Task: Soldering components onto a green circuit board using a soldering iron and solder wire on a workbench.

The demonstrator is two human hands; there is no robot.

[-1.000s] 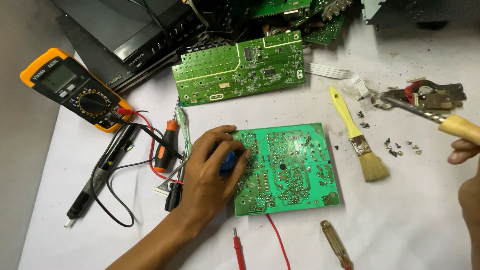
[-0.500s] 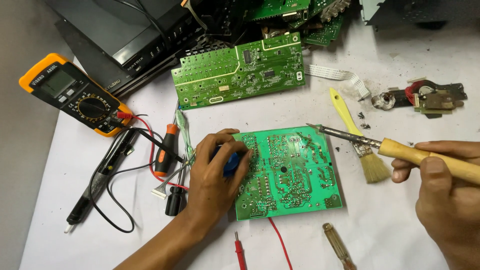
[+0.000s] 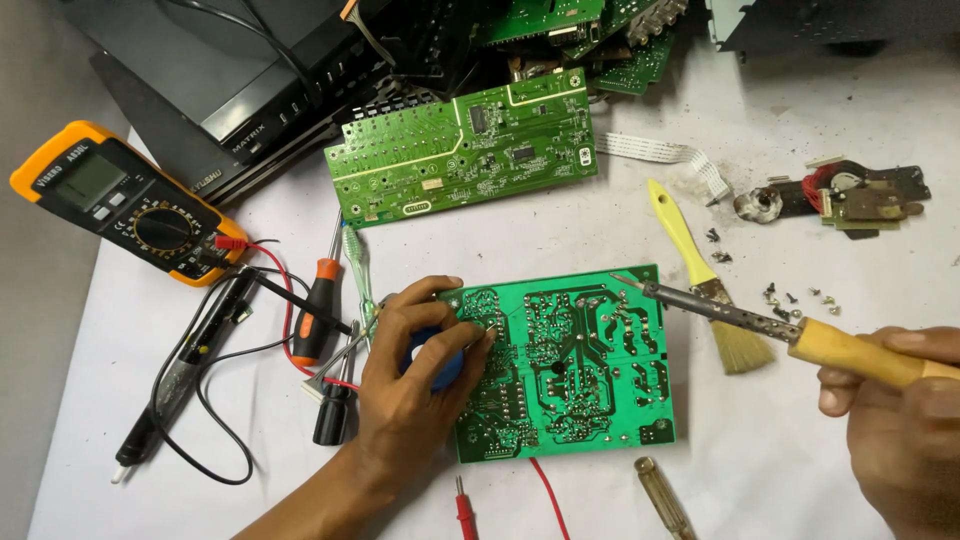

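The right hand (image 3: 905, 425) is clenched around the wooden handle of a soldering iron (image 3: 760, 320), at about 4 o'clock in the view. The iron's metal shaft runs toward 10 o'clock, and its tip lies over the upper right corner of the green circuit board (image 3: 570, 365); whether the tip touches the board cannot be told. The left hand (image 3: 420, 385) grasps a small blue object (image 3: 435, 358) at the board's left edge, fingers curled over it and fingertips resting on the board. The board lies flat at the centre of the white table (image 3: 800, 180), solder side up.

At 3 o'clock from the board, just beneath the iron's shaft, lies a yellow-handled brush (image 3: 700, 270). At 9 o'clock from the left hand lies an orange-handled screwdriver (image 3: 315, 310), with black probe leads (image 3: 190, 350) beyond it. An orange multimeter (image 3: 125, 200) sits at 10 o'clock. A second, longer green board (image 3: 460, 145) lies at 12 o'clock, near a white ribbon cable (image 3: 665, 155). Loose screws (image 3: 800, 300) are scattered at 2 o'clock.
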